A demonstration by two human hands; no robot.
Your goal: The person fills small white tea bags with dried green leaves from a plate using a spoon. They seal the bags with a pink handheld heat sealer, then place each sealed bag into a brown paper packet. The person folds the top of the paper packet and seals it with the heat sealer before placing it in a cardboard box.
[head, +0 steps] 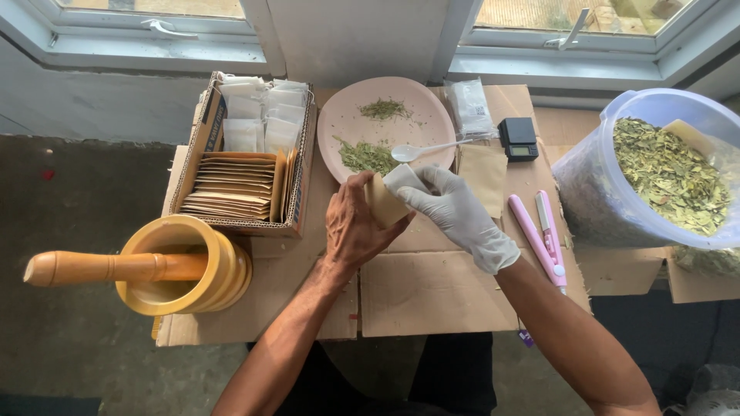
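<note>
Landmark: one pink plate point(343, 115), on flattened cardboard point(432, 296).

- Hands, two. Left hand point(353, 227), bare, just below the plate, fingers curled closed around one small tan paper pouch point(383, 202). Right hand point(455, 209), in a white glove, also below the plate, pinching the same pouch at its top edge; the pouch's mouth and contents are hidden by both hands.
- Dried green leaf piles point(368, 156) on the plate: two.
- White plastic spoon point(424, 149): one, bowl resting on the plate.
- Flat tan pouch point(486, 176): one, right of the plate.
- Clear packet point(469, 108): one, right of the plate; contents hard to make out.
- Small black digital scale point(517, 139): one, right of the plate.
- Pink handheld sealer point(541, 235): one, lower right of the plate.
- Translucent tub of dried leaves point(663, 173): one, far right, cut off by the frame.
- Cardboard box point(299, 189) of pouches, left of the plate: tan stack and white stack, too many to count.
- Yellow wooden mortar point(185, 266) with pestle point(100, 267): one each, lower left of the plate.
</note>
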